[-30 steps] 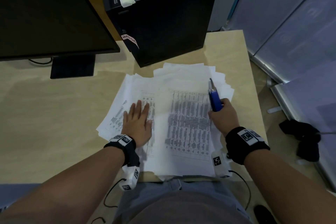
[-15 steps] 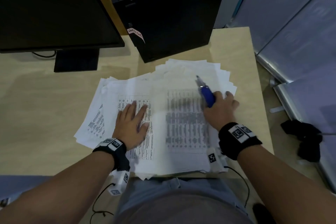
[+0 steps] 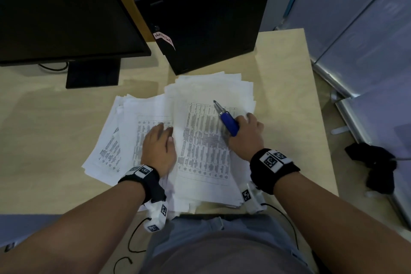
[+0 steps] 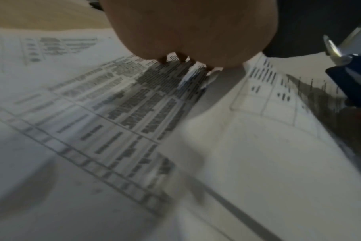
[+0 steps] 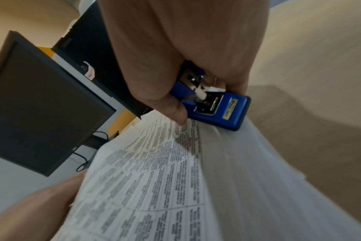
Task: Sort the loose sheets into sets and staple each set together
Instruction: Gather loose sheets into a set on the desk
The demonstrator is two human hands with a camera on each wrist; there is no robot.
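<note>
Loose printed sheets lie fanned in two overlapping piles on the desk: a left pile [image 3: 115,140] and a right pile [image 3: 206,144] with a dense table on top. My left hand [image 3: 159,147] rests on the left pile beside the right pile's edge, its fingertips on the print [image 4: 175,91]. My right hand [image 3: 245,133] grips a blue stapler [image 3: 229,121], nose pointing away, and rests on the right pile. The right wrist view shows the stapler [image 5: 216,106] in the curled fingers just above the paper [image 5: 165,179].
A black monitor [image 3: 62,13] stands at the back left and a black computer case [image 3: 206,20] right behind the sheets. The desk's right edge [image 3: 322,118] drops to the floor, where a dark cloth [image 3: 375,167] lies.
The left pile has slid left and apart from the right pile under my left hand, which has then come back beside the right pile. My right hand with the stapler has shifted slightly left on the paper.
</note>
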